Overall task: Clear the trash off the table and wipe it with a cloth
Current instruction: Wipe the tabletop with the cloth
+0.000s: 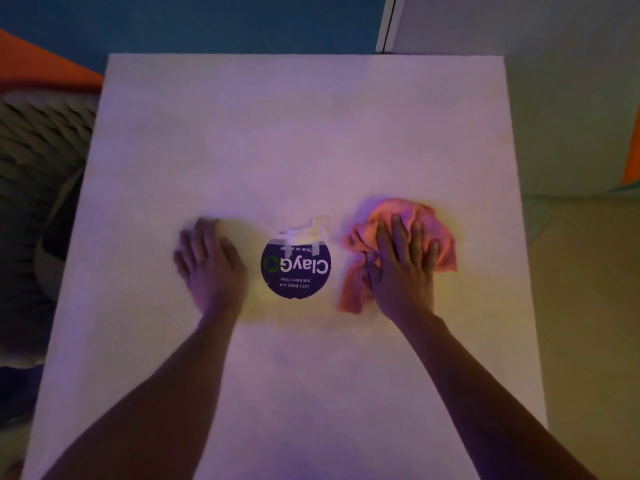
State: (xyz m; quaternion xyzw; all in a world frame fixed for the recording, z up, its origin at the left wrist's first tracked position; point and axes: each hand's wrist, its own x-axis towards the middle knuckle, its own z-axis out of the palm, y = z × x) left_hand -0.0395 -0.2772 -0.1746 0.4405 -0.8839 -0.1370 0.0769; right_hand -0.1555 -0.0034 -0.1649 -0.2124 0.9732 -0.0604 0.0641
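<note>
A white table (311, 133) fills the view. My right hand (403, 265) lies flat with straight fingers on a crumpled pink-orange cloth (440, 233), pressing it onto the tabletop right of centre. My left hand (207, 265) rests palm down on the bare table left of centre, fingers relaxed, holding nothing. Between the hands lies a round dark blue sticker (296, 268) reading "ClayGO", held by strips of tape, with a small crumpled white scrap (311, 225) at its far edge.
A dark cushioned seat (38, 188) stands left of the table, with an orange surface (38, 64) behind it. A blue wall (207, 22) is at the back. Pale floor (581, 271) runs along the right side.
</note>
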